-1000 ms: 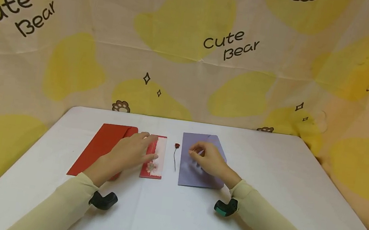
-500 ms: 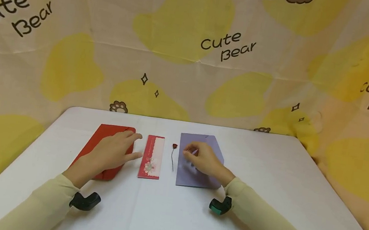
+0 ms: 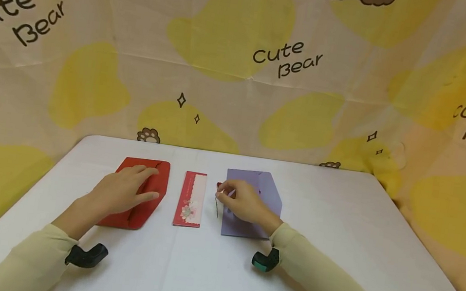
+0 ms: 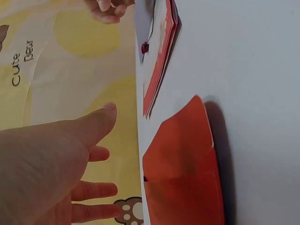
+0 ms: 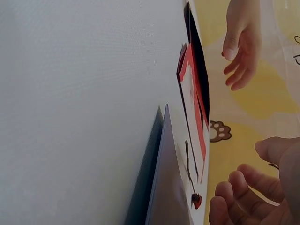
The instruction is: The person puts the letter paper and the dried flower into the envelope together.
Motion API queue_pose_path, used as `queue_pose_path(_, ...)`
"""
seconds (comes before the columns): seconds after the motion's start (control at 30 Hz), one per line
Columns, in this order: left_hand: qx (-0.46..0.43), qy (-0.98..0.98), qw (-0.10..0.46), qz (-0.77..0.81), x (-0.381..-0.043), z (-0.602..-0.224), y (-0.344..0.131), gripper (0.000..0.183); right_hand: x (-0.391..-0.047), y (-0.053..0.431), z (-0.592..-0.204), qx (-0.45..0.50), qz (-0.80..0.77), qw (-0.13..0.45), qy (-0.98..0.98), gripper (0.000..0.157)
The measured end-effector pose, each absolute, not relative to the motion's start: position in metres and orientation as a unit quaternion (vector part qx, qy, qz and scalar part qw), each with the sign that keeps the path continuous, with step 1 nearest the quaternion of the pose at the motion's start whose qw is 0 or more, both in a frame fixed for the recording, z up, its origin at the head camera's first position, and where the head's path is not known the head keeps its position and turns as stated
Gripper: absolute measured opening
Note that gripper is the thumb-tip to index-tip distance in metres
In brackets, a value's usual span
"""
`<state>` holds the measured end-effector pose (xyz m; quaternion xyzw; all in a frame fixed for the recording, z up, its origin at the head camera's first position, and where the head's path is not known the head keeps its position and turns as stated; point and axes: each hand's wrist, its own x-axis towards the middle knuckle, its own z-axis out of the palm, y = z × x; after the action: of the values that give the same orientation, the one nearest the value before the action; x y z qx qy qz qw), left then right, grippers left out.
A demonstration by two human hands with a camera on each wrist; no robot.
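Observation:
My left hand (image 3: 118, 194) hovers over the red envelope (image 3: 161, 180), fingers spread and holding nothing. In the left wrist view a gap shows between that hand and the envelope (image 4: 183, 164). Reaching over the purple envelope (image 3: 273, 192), my right hand (image 3: 245, 203) has loosely bent fingers near a small dried red rose (image 3: 217, 208). Its fingertips cover part of the flower in the head view. From the right wrist, the rose (image 5: 196, 201) lies apart from the thumb and fingers, with nothing between them.
A folded red and white card (image 3: 190, 201) with a flower print lies between the red envelope and the rose. The white table (image 3: 181, 271) ends at the back against a yellow-patterned cloth (image 3: 231, 27) printed "Cute Bear". Each wrist wears a black device.
My left hand has drawn back leftward from above the card to above the red envelope. My right hand has shifted left from over the purple envelope to the rose.

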<state>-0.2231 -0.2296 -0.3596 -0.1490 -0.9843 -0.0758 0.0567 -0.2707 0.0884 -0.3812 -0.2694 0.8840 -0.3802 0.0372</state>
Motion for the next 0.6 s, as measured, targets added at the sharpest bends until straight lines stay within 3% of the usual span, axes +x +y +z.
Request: queue_pose_path(0.6, -0.142, -0.980, 0.000, -0.141, -0.232, -0.365, -0.261, 0.064, -0.262, 0.059, -0.385, -0.309, -0.395, 0.051, 0.864, 0.017)
